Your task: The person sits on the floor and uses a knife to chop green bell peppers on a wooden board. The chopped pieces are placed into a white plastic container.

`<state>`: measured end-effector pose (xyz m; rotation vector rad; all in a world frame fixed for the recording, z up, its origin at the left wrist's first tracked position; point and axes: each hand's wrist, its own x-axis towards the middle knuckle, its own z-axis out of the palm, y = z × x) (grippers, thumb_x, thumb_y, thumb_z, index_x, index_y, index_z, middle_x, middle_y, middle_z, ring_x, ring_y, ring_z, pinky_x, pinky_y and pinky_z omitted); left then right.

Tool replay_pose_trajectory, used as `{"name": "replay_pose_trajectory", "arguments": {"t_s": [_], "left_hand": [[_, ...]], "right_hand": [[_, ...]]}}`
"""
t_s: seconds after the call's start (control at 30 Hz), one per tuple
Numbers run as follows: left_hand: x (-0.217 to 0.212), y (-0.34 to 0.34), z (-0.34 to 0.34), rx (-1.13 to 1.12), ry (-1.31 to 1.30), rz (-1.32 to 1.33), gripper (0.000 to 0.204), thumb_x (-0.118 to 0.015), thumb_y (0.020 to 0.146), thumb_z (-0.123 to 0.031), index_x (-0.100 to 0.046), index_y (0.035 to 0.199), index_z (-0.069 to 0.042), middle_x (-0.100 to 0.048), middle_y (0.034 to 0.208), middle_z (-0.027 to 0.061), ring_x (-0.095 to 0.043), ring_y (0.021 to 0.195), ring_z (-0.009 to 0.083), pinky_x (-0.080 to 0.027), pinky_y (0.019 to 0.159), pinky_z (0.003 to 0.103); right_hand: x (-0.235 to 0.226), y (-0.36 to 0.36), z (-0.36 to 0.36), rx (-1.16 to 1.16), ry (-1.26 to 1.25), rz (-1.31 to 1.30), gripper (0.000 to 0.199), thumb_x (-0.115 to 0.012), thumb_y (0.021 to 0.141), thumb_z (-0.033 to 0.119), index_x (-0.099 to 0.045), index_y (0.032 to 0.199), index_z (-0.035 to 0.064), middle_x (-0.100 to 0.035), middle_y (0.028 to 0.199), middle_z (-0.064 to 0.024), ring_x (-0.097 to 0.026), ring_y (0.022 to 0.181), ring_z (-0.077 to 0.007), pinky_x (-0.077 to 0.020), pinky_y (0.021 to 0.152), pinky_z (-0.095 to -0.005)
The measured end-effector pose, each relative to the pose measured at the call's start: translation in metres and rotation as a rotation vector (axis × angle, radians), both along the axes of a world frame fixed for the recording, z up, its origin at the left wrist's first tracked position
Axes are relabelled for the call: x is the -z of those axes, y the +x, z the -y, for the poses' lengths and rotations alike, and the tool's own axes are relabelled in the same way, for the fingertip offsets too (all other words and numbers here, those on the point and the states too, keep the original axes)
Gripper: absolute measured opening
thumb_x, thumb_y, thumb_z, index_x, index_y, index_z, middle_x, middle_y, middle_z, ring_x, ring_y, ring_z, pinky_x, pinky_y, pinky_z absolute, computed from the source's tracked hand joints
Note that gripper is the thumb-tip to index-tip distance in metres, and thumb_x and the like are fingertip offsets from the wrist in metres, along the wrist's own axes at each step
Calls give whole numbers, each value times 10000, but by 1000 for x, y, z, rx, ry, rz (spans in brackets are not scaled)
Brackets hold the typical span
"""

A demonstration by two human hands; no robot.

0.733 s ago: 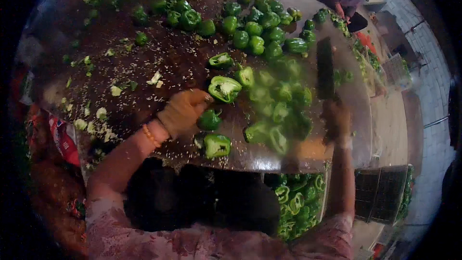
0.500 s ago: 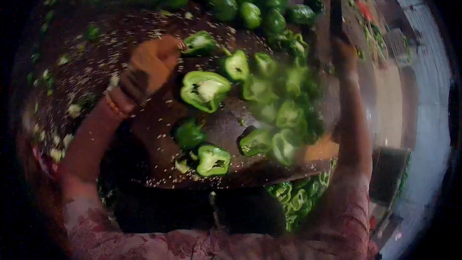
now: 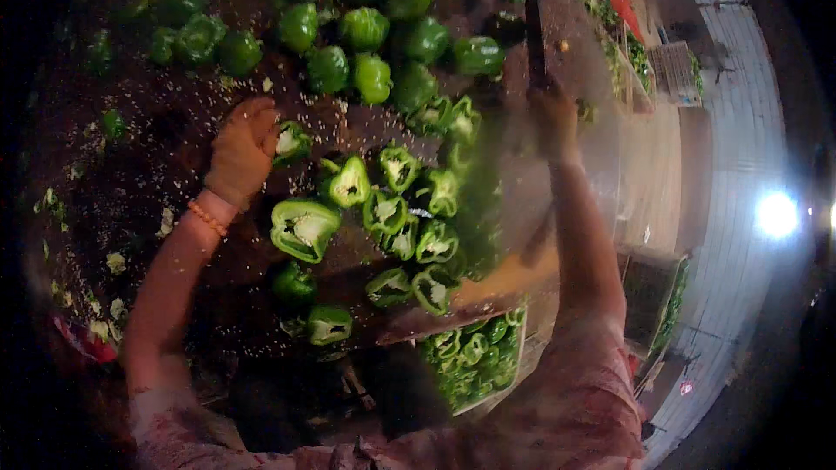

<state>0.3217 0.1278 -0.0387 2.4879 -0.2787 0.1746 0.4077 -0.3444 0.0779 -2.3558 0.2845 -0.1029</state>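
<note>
My left hand [image 3: 242,148], with a beaded band at the wrist, has its fingers curled against a cut green bell pepper half [image 3: 293,141], which they partly cover. My right hand [image 3: 555,117] is closed round the handle of a knife [image 3: 535,39], its dark blade pointing away from me. Between my arms lie more cut bell peppers: a large half [image 3: 305,231] with pale seeds and a smaller one [image 3: 348,181] beyond it. Toward the right, several halves [image 3: 436,242] form a cluster, blurred at its right side. A darker pepper [image 3: 293,284] sits nearer me.
Whole green peppers [image 3: 364,29] crowd the far side of the dark, seed-strewn table [image 3: 235,265]. Below its near edge stands a crate of cut peppers [image 3: 475,350]. Off to the right are further crates [image 3: 675,70] and a bright lamp [image 3: 778,214].
The whole view has shifted, so the table's contents appear farther left and lower. My left fingers cover more of the pepper half. The knife stays in my right hand.
</note>
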Motion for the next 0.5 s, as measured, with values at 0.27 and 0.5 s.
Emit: {"name": "replay_pose_trajectory", "arguments": {"t_s": [0.27,0.5], "left_hand": [[2,3,4,-294,-87,78,244,-611,908,-145,-657,1132,-62,-612,1269,129,-569,1150,357,-470,993,426],[-4,5,14,-316,176,37,260,-597,886,-193,-642,1117,-83,-576,1269,130,-515,1190,352,-428,1015,466]], "right_hand": [[-17,27,49,118,390,-34,354,-644,871,114,-609,1222,87,-576,747,8,-512,550,-93,-446,465,-294],[4,97,96,57,-61,-83,294,-641,860,136,-631,1151,97,-611,759,-17,-579,606,-148,-504,541,-325]]}}
